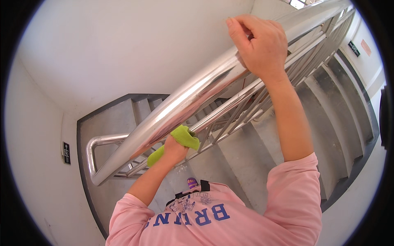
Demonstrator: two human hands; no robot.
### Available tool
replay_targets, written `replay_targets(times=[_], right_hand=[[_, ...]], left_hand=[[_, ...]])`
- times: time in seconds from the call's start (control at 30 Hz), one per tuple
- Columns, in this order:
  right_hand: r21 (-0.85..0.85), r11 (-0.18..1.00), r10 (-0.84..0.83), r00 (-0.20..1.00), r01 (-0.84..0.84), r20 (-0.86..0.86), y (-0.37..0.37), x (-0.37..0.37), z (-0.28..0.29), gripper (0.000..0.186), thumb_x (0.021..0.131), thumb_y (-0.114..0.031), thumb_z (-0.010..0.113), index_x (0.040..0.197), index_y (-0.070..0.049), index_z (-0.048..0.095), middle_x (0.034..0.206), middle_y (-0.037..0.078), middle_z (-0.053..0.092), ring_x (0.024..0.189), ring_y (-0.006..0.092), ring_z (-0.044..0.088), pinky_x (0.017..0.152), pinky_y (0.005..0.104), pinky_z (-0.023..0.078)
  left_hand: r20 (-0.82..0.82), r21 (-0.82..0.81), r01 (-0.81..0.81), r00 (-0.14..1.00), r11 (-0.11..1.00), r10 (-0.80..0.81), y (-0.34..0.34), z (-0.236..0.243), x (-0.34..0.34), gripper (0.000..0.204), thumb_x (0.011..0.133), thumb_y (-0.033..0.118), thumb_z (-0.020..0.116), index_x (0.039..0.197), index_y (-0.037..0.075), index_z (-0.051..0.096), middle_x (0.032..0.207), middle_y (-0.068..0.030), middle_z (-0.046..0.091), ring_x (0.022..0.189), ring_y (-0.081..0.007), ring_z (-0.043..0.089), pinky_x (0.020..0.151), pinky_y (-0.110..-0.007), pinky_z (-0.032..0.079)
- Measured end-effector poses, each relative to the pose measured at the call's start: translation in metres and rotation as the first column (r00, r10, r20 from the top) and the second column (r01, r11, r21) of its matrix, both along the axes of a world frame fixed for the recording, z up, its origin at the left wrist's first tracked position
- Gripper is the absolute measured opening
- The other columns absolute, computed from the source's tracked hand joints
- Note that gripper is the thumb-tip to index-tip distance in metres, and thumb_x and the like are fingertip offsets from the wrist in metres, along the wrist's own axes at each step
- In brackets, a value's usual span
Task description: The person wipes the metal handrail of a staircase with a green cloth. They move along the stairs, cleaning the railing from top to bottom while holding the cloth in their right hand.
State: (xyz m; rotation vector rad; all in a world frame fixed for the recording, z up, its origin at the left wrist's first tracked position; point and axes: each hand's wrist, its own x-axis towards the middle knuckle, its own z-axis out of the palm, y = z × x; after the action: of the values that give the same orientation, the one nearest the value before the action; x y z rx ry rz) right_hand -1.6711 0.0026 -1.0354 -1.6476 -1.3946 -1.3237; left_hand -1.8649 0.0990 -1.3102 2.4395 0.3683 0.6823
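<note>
A thick, shiny steel handrail (193, 92) slants from the lower left to the upper right. My right hand (262, 47) is closed over its upper stretch, fingers curled and partly hidden. Lower down, my left hand (175, 151) grips a lime-green cloth (185, 137). That cloth lies against the thinner steel rail (225, 104) beneath the handrail, with one end hanging out on the hand's left side. Most of the left fingers are hidden behind the cloth and the hand itself.
Grey stairs (316, 108) climb to the right, edged by dark skirting. Slim balusters (236, 119) fill the railing, and a lower flight (141, 108) shows beyond it. White walls (119, 45) surround the stairwell. A dark sign (66, 153) hangs at left. My foot in a purple sandal (192, 183) stands below.
</note>
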Motion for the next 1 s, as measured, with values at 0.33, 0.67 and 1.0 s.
replay_targets(times=[0.33, 0.67, 1.0], right_hand=[[-0.062, 0.998, -0.011, 0.993, 0.003, -0.115, -0.002, -0.013, 0.002, 0.024, 0.086, -0.032, 0.059, 0.078, -0.01, 0.066, 0.059, 0.001, 0.058, 0.059, 0.0191, 0.055, 0.069, 0.0316, 0.041], [-0.044, 0.999, 0.009, 0.981, -0.018, -0.193, 0.001, -0.014, 0.002, 0.024, 0.087, -0.032, 0.06, 0.081, -0.01, 0.067, 0.06, 0.0, 0.057, 0.058, 0.0169, 0.053, 0.07, 0.029, 0.04], [0.366, 0.868, 0.466, 0.806, -0.336, -0.364, -0.039, -0.033, 0.002, 0.026, 0.093, -0.022, 0.051, 0.099, 0.0, 0.062, 0.09, 0.007, 0.065, 0.076, 0.0151, 0.057, 0.079, 0.0296, 0.045]], left_hand=[[-0.196, -0.106, -0.101, 0.977, 0.989, 0.079, 0.044, -0.064, -0.097, 0.026, 0.075, 0.014, 0.063, 0.099, 0.007, 0.06, 0.093, -0.0153, 0.061, 0.091, -0.0375, 0.056, 0.079, -0.044, 0.045], [-0.251, -0.155, -0.322, 0.927, 0.934, 0.278, 0.049, -0.101, -0.127, 0.024, 0.075, 0.017, 0.065, 0.096, 0.006, 0.061, 0.089, -0.0159, 0.062, 0.087, -0.0376, 0.057, 0.076, -0.043, 0.046], [-0.12, -0.076, -0.195, 0.975, 0.978, 0.185, 0.038, -0.073, -0.102, 0.029, 0.074, 0.02, 0.068, 0.098, 0.005, 0.061, 0.09, -0.0168, 0.062, 0.087, -0.0381, 0.058, 0.076, -0.043, 0.047]])
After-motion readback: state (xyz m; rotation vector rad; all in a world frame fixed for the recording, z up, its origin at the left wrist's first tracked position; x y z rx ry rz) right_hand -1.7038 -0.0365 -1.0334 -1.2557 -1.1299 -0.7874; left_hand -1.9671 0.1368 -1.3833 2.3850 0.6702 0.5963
